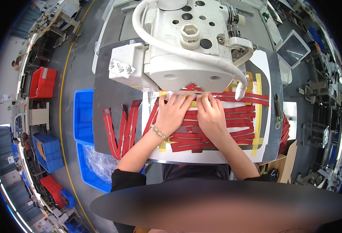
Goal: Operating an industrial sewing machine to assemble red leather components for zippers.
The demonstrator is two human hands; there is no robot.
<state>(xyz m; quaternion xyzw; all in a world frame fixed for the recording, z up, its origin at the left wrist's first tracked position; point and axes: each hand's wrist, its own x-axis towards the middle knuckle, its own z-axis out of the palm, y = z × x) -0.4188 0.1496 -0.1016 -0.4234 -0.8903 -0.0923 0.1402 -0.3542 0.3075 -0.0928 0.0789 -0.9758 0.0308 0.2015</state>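
Note:
My left hand (171, 115), with a beaded bracelet (159, 132) at the wrist, lies palm down with fingers stretched forward and apart. Beside it, my right hand (211, 117) also reaches forward, its fingers extended and slightly bent. Both sets of fingertips press on the work just below the head of a white sewing machine (190, 70); its needle area is hidden. A red zipper (241, 97) runs rightward from my right fingertips. More red zippers (239, 115) lie in rows under and beside my hands, on a white sheet (213, 157) with yellow strips.
Several red zippers (130, 128) hang together left of the sheet. Scissors (278, 121) lie at the table's right edge, near a red bundle (285, 130). Blue bins (84, 116) stand at left, one holding clear plastic (101, 163). A screen (294, 49) stands at far right, a cardboard box (289, 161) below.

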